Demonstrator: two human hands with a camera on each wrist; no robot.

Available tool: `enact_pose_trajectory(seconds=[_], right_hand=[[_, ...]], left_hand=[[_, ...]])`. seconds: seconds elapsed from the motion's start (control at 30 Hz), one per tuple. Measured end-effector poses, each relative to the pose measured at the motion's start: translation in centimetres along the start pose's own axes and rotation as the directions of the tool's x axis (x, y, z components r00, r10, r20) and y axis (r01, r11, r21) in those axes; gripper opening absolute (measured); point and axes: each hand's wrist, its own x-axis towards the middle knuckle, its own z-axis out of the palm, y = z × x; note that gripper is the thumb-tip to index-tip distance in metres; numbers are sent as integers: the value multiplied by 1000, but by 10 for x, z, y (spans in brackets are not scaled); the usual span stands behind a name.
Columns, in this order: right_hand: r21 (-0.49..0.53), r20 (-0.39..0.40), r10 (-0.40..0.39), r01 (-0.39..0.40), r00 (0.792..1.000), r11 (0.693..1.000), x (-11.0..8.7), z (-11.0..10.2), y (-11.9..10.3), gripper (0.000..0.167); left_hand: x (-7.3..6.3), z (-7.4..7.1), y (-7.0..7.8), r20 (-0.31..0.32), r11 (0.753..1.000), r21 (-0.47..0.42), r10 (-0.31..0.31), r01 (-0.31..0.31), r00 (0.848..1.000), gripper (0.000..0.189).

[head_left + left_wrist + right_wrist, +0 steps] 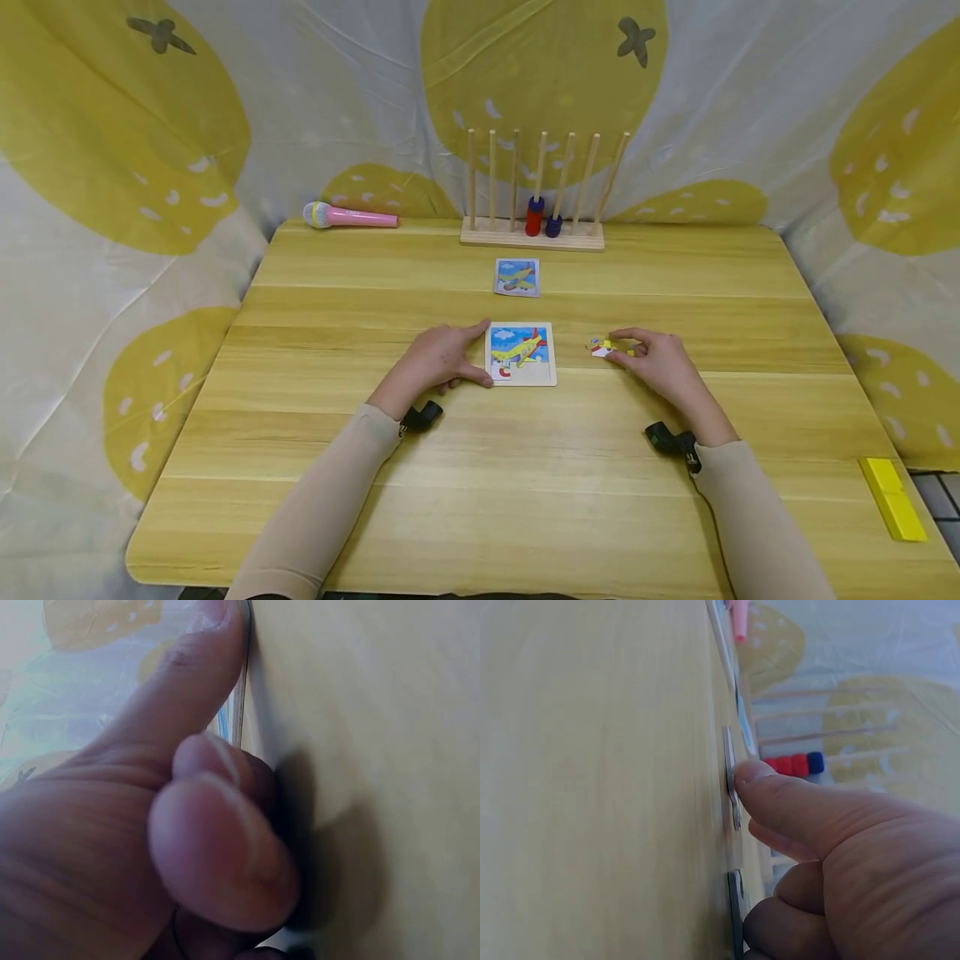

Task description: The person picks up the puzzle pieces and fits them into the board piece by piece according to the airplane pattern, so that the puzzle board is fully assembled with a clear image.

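Observation:
On the table, a square wooden jigsaw board [554, 354] shows a yellow plane on blue sky, with a bare patch at its lower right. My left hand [444, 354] rests against the board's left side, thumb and forefinger spread to its two left corners. Farther right, my right hand [656, 360] pinches a puzzle piece [600, 348] with yellow and white on it, close to the tabletop. In the right wrist view the thumb meets a thin puzzle piece [730, 769]; another thin piece [736, 915] lies near the curled fingers.
Behind the board lies a picture card [517, 277] of the same plane. A wooden peg rack [487, 236] with red and dark blue beads stands at the back, left of which lies a pink toy microphone [363, 218]. Yellow blocks [892, 500] sit at the right edge.

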Motion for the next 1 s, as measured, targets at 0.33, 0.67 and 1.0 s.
enact_pose_trajectory(seconds=[0.33, 0.67, 1.0], right_hand=[[-26, 12, 8, -8, 1000, 1000, -1, 0, -4, 34], [-102, -20, -76, 74, 997, 992, 1, 5, -4, 30], [-79, -56, -148, 144, 987, 986, 0, 9, -17, 30]], left_hand=[[3, -1, -1, 21, 999, -51, -7, 8, 1000, 113], [12, -7, 2, 45, 985, -167, -34, 41, 998, 111], [14, -6, 2, 49, 982, -177, -51, 59, 997, 112]])
